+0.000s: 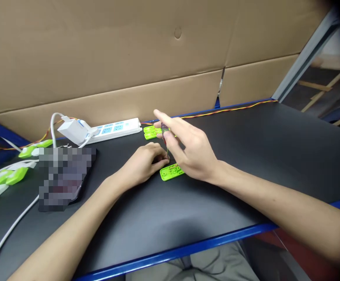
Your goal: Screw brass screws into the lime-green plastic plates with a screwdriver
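Observation:
My right hand (192,146) holds a screwdriver (164,128) upright, with its thin shaft pointing down toward the fingertips of my left hand. My left hand (146,162) rests on the black table, fingers pinched close to the screwdriver's tip; whatever small thing they hold is hidden. Just below the hands lies a bright green plastic shell (170,173), its ribbed inside facing up and its right end covered by my right hand. Behind the fingers are more green plastic shells (151,132), partly hidden.
A white power strip (114,130) with a charger (73,131) plugged in stands at the back left. A dark, pixelated device (67,183) lies left of my hands. Green pieces with white straps (4,177) and white cables sit at the far left. Cardboard (146,50) walls the back.

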### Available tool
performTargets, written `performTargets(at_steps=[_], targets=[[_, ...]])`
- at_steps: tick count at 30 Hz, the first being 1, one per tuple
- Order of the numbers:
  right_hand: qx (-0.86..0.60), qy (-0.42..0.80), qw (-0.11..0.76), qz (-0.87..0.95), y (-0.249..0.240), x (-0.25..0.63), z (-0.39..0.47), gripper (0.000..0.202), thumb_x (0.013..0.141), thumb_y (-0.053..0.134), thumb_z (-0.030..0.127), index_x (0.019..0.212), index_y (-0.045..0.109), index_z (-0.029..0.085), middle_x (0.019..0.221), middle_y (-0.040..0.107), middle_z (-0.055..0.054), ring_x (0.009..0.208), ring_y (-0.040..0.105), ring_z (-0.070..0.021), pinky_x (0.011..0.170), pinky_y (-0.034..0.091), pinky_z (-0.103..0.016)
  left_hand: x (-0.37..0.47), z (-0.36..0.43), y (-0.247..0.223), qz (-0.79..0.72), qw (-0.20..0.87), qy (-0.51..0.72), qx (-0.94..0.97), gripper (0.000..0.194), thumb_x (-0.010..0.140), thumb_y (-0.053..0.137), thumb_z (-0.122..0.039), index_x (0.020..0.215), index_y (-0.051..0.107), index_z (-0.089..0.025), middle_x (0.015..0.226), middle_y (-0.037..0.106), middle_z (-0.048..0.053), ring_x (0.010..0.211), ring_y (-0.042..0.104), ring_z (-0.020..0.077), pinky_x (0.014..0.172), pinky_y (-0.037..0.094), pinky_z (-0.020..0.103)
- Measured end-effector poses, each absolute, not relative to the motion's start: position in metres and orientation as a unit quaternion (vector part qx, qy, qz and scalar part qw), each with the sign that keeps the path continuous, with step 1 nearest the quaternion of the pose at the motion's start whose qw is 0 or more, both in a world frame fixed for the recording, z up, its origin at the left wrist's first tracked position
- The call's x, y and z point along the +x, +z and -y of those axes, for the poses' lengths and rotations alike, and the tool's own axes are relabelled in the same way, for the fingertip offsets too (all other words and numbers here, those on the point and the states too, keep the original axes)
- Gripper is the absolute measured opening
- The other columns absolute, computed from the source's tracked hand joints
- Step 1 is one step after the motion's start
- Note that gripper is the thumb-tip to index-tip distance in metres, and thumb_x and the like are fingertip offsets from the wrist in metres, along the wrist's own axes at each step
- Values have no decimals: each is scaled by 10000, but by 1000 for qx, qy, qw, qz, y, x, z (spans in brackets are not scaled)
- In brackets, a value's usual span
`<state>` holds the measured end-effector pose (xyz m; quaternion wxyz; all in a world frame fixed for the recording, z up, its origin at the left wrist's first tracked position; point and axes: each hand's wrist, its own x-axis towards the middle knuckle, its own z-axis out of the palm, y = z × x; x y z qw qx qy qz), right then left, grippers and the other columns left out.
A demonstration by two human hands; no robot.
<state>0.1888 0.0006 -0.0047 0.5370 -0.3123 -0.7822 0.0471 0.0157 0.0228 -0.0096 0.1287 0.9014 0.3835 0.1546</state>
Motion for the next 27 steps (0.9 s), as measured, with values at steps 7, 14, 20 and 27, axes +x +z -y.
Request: performTargets(at_steps=[7, 14, 20, 27], targets=[[-341, 30, 544, 766, -3, 190, 1, 285, 908, 599, 311, 1175, 635, 216, 877, 615, -22, 750, 599, -132, 753, 567, -272, 17, -22, -9, -386, 153, 140, 899, 176, 896, 524, -273, 897, 663, -165, 920, 714, 53, 838, 652, 205, 754, 506, 308], [-309, 25, 527, 791, -4, 189, 2, 403, 985, 355, 182, 1366, 485, 157, 1106, 677, -69, 976, 634, -142, 920, 534, -295, 17, -23, -9, -390, 130, 159, 898, 148, 866, 547, -269, 833, 643, -162, 901, 716, 61, 833, 658, 209, 754, 510, 301], [-330, 29, 535, 777, -3, 190, 1, 296, 939, 540, 291, 1218, 611, 221, 919, 624, -30, 806, 607, -139, 795, 569, -273, 17, -22, -10, -381, 149, 150, 900, 154, 893, 521, -258, 878, 645, -167, 891, 713, 41, 784, 655, 187, 730, 499, 290], [-313, 39, 539, 781, -4, 188, 0, 389, 970, 397, 186, 1344, 506, 206, 1113, 676, -70, 1009, 643, -163, 907, 545, -313, 16, -23, -11, -384, 126, 158, 901, 169, 881, 543, -291, 870, 652, -161, 936, 711, 64, 855, 655, 212, 753, 510, 303]])
